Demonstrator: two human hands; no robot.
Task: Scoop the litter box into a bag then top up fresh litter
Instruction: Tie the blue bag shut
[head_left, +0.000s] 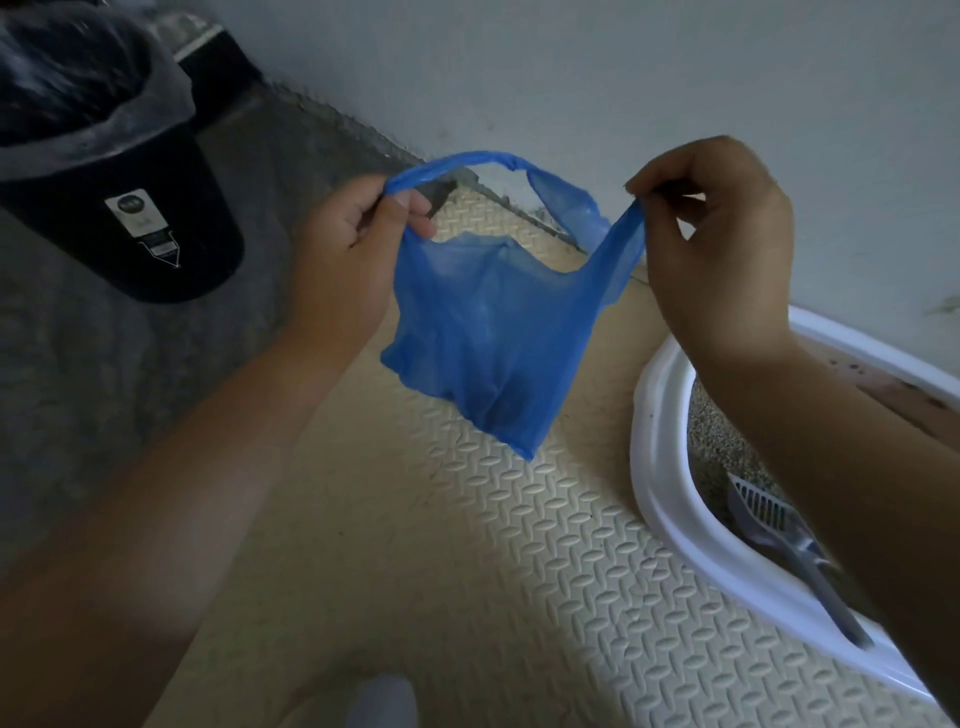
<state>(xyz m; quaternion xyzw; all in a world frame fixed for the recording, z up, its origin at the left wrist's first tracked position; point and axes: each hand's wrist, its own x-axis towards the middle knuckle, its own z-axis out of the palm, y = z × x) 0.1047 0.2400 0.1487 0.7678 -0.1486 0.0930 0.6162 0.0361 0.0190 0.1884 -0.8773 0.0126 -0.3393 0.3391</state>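
Note:
A small blue plastic bag (485, 332) hangs in mid-air above the floor mat, its mouth stretched between both hands. My left hand (345, 244) pinches the left handle loop. My right hand (719, 234) pinches the right handle, pulled taut. The bag sags at the bottom as if holding something. At the right edge sits the white litter box (660, 467) with grey litter inside, partly hidden by my right forearm. A grey slotted scoop (774, 525) lies in the box, its handle resting over the near rim.
A black waste bin (135, 208) with a clear liner stands at the upper left on grey carpet. A beige embossed foam mat (441, 571) covers the floor under the bag and box. A pale wall runs along the back.

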